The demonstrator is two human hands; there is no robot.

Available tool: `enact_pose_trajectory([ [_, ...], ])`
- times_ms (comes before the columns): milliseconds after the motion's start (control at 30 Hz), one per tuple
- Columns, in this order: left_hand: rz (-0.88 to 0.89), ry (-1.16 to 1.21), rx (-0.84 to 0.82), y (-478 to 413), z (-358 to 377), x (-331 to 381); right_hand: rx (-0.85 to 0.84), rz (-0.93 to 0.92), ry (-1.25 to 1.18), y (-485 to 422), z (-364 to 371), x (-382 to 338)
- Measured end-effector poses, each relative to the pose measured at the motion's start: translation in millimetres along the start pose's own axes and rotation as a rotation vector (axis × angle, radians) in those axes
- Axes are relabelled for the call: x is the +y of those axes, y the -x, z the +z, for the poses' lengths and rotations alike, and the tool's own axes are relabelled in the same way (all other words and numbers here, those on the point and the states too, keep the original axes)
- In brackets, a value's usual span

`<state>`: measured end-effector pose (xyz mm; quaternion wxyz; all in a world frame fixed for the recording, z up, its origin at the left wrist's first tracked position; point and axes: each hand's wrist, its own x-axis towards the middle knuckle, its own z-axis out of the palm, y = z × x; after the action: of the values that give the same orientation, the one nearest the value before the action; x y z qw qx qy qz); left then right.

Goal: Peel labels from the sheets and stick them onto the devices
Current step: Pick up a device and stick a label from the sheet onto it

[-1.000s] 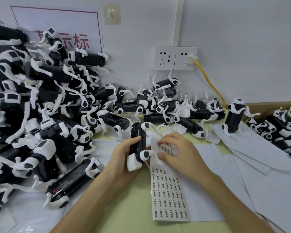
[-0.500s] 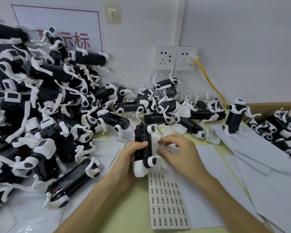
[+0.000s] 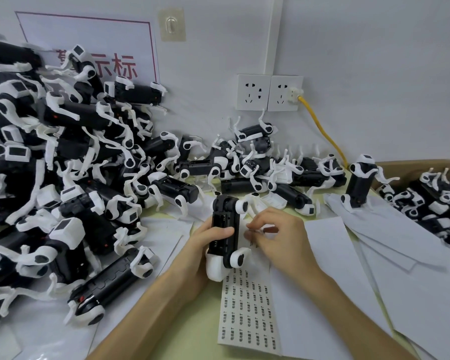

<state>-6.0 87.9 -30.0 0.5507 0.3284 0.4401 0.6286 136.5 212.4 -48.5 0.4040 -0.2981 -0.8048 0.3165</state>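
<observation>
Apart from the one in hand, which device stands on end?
The lone device beside the cardboard box, upright on the white sheets at right; the rest lie tumbled in heaps or in the box.

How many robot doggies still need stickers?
Finished ones can't be told apart. Right now the left hand grips one device while the right hand pinches the top of the label sheet. Many rows are left on it, and a big pile of devices waits on the left.

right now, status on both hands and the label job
Left hand grips device upright at the label sheet top. Right hand fingertips pinched beside it; a label not discernible. Pile of devices left, not blocking.
</observation>
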Motion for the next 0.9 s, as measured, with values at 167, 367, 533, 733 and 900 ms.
enact_pose_trajectory([
  [167, -0.014, -0.015, 0.028, 0, -2, 0, 0.009, 0.000, -0.007, 1, 1, 1],
  [367, -0.024, -0.022, 0.025, -1, -4, 0, 0.032, -0.022, -0.005, -1, 2, 2],
  [533, -0.030, 0.005, 0.034, -2, -7, -1, 0.031, -0.064, 0.028, 2, 4, 4],
  [733, -0.036, 0.066, 0.079, -6, -11, -5, -0.040, -0.003, -0.054, 1, 2, 2],
  [900, -0.014, 0.183, 0.127, -8, -14, -2, -0.127, 0.154, -0.363, -5, -9, -1],
])
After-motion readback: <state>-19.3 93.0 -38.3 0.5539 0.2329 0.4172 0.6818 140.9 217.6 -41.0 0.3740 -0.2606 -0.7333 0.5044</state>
